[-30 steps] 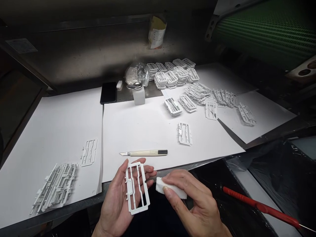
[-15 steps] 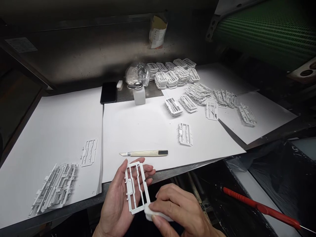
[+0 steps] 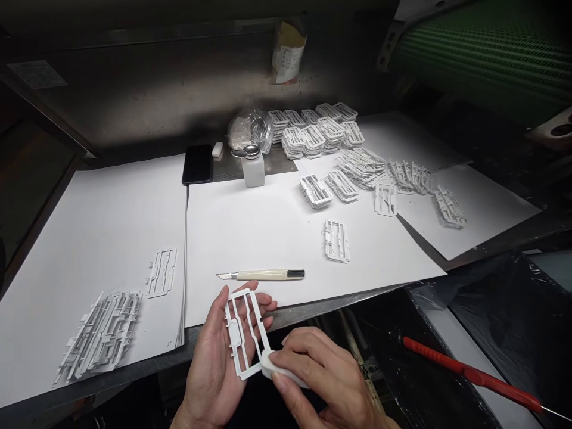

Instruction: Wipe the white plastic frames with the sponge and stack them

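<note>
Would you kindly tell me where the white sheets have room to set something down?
Mostly bare: the middle sheet between the knife, the white container and the lone frame at right; also the far part of the left sheet, left of the phone. Crowded: the back right, with frame stacks, and the near left, with a frame pile.

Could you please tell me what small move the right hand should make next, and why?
I would perhaps slide the white, soft-looking pad lightly along the edge of the white, rectangular, slotted plastic frame. The right hand holds the pad at the frame's near right corner, apparently touching it, while the left hand supports the frame.
</note>
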Demonstrator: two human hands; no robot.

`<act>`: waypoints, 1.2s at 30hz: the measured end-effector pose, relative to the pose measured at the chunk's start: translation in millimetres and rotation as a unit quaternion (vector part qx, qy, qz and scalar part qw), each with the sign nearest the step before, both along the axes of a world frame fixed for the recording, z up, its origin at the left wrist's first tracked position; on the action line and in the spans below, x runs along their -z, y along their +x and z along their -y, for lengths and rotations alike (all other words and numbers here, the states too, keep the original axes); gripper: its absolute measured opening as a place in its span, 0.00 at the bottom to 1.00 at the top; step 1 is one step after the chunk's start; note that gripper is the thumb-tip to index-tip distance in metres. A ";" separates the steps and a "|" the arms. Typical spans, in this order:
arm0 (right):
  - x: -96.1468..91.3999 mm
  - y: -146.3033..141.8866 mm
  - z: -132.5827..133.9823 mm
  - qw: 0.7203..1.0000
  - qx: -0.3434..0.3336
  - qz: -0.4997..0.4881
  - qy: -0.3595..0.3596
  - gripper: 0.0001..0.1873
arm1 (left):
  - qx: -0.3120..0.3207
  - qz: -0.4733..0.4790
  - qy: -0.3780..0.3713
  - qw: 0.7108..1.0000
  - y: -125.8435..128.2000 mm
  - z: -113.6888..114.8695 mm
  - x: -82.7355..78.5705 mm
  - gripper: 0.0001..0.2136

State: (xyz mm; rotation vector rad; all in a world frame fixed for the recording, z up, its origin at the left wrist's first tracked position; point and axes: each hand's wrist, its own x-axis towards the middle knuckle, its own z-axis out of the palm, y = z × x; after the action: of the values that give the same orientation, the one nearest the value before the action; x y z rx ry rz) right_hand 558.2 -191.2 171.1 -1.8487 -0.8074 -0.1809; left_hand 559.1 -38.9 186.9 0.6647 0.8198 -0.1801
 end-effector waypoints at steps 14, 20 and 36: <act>-3.1 8.1 17.7 1.000 -0.002 0.005 -0.024 0.15 | -0.029 -0.002 0.014 0.999 3.9 0.3 -5.3 0.15; -0.3 10.3 9.6 1.000 -0.006 0.000 -0.011 0.14 | -0.018 0.004 -0.009 1.000 1.7 3.2 -6.3 0.15; -15.5 25.6 7.3 1.000 0.015 -0.004 0.006 0.14 | 0.031 -0.029 -0.019 0.999 -3.5 10.3 -3.1 0.19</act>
State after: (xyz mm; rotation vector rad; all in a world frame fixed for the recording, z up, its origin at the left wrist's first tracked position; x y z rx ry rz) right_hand 583.9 -198.5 186.7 -1.8502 -0.7721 -0.1981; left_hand 555.5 -49.2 190.0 0.6523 0.8488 -0.2719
